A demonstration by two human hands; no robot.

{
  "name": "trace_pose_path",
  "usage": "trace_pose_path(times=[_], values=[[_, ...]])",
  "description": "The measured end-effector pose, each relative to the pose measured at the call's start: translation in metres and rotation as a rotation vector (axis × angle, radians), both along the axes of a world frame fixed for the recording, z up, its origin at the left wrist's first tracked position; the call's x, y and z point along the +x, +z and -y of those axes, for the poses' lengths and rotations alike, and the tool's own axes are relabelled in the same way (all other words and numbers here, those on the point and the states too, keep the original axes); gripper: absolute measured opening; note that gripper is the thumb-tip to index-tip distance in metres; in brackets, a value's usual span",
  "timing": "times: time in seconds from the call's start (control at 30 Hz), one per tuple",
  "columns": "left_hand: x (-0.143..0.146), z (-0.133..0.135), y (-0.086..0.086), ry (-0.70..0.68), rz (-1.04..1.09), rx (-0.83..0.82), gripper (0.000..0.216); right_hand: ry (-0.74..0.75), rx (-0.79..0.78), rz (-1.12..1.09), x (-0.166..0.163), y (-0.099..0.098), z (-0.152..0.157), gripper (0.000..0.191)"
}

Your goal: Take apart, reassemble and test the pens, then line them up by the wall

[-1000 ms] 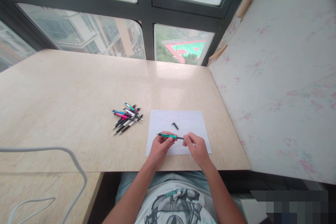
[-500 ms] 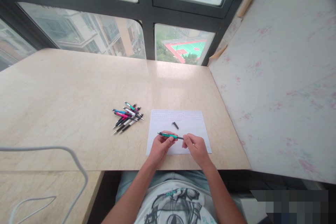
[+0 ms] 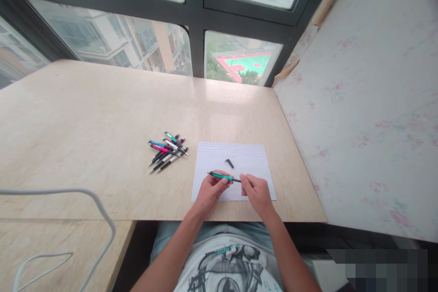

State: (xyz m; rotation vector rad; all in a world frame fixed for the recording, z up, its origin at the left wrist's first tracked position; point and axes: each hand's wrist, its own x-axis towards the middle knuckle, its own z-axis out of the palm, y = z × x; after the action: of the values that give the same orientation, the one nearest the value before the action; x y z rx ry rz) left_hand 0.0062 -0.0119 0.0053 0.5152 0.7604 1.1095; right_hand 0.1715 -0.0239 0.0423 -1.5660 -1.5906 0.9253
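Observation:
A green pen [image 3: 221, 175] lies level between both hands, just above a white sheet of paper [image 3: 239, 155]. My left hand [image 3: 211, 192] pinches the pen's green barrel. My right hand [image 3: 256, 193] has its fingers closed at the pen's dark right end. A small black pen part [image 3: 229, 163] rests on the paper just beyond the pen. To the left, a pile of several pens [image 3: 167, 149] in pink, blue, green, black and white lies on the table.
The beige marble-look table [image 3: 102, 114] runs to a dark-framed window [image 3: 195, 13] at the back. A flowered panel [image 3: 362, 100] closes off the right side. A white cable [image 3: 85, 200] loops over the near left edge.
The hands and the green pen stay almost as they were. The view has shifted slightly.

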Motion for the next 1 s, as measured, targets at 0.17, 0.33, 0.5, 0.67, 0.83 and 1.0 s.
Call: trace_pose_path(times=[0.17,0.33,0.5,0.67,0.83,1.0], values=[[-0.001,-0.002,-0.001,0.062,0.017,-0.042,0.022,-0.064,-0.024,-0.146,0.008,-0.013,-0.007,0.053],[-0.002,-0.004,-0.002,0.129,0.07,-0.078,0.023,-0.156,0.06,0.186,0.01,-0.032,-0.024,0.026],[-0.001,-0.003,-0.005,0.129,0.085,-0.063,0.023,-0.091,0.144,0.436,-0.013,-0.038,-0.039,0.017],[0.0,-0.002,-0.006,0.128,0.053,-0.047,0.024,-0.116,0.133,0.466,-0.025,-0.04,-0.045,0.013],[0.0,-0.002,-0.004,0.131,0.037,-0.05,0.024,-0.211,0.141,0.23,0.002,-0.042,-0.038,0.017],[-0.001,-0.002,-0.002,0.13,0.026,-0.068,0.024,-0.148,-0.018,-0.092,0.039,-0.029,-0.014,0.026]])
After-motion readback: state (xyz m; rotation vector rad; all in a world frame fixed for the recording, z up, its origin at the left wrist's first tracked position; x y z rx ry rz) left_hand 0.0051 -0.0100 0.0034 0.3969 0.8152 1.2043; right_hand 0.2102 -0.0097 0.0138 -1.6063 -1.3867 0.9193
